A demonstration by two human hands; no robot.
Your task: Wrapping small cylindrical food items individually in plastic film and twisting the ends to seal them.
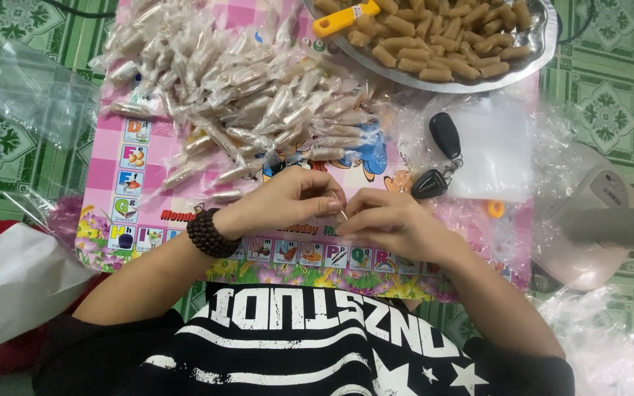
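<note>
Head view looks straight down on both hands meeting over a pink picture mat (148, 158) spread on the green patterned floor (9, 139). I see my left hand (288, 202), with a dark bead bracelet (210, 233) at its wrist, pinched shut with thumb and fingertips together, and my right hand (390, 220) curled closed right against it. Between the two sets of fingertips sits a small wrapped piece (343, 213); only a thin pale sliver of it shows, so I cannot tell its shape or colour beyond that. It is held just above the mat, near the chest. Beyond the hands lies a heap of finished twists (251, 88), slim pale rolls in clear film with pinched ends. A metal tray (544, 37) of bare brown candy sticks (442, 40) sits at the top, cut off by the frame edge, with a yellow handle (343, 18) resting in it whose tool end is out of sight. Two black car key fobs (438, 158) lie beside loose clear film (500, 147). A blurred whitish device (596, 220) at the right is hard to make out.
</note>
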